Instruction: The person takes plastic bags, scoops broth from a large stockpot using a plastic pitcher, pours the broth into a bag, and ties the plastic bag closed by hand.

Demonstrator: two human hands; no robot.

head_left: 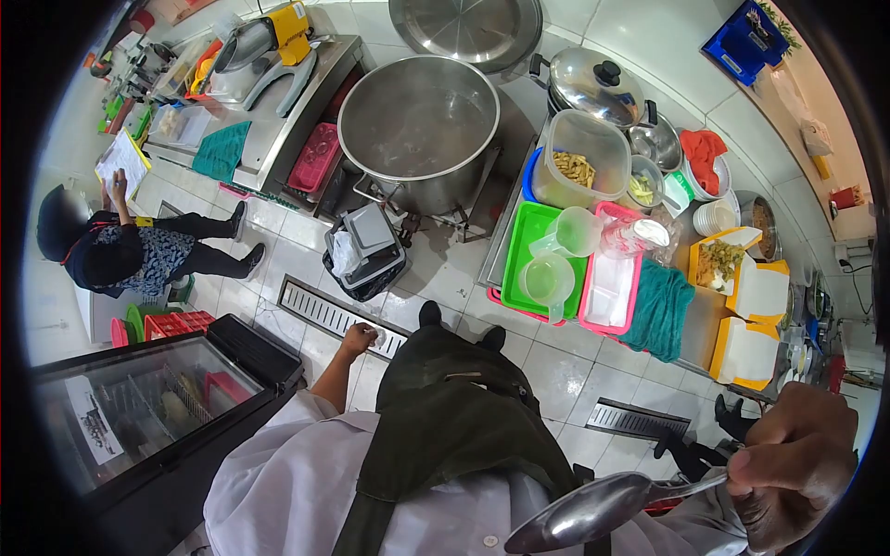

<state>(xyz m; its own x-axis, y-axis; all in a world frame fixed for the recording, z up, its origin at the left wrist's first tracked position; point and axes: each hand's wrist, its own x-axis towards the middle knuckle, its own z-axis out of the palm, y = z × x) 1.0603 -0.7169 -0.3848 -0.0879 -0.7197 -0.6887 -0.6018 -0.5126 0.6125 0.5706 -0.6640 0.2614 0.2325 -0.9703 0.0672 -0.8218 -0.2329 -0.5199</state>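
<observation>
My right hand (797,463) is raised close to the camera at the lower right. Thumb and fingers pinch the handle end of a metal spoon (584,510), whose bowl points left across my chest. Lower down, beside my dark apron (454,408), my left hand (359,339) hangs over the floor drain. Its fingers are curled in, with something small and pale at the fingertips that is too small to name. To the right stand a green tray (520,232) with clear measuring jugs (547,280), and a pink tray (607,301).
A large steaming pot (417,120) stands ahead, with a bin (366,250) below it. Yellow food boxes (742,347) and a teal cloth (660,310) lie at the right counter. At left are a glass-topped freezer (167,408) and a person (139,246) with a clipboard.
</observation>
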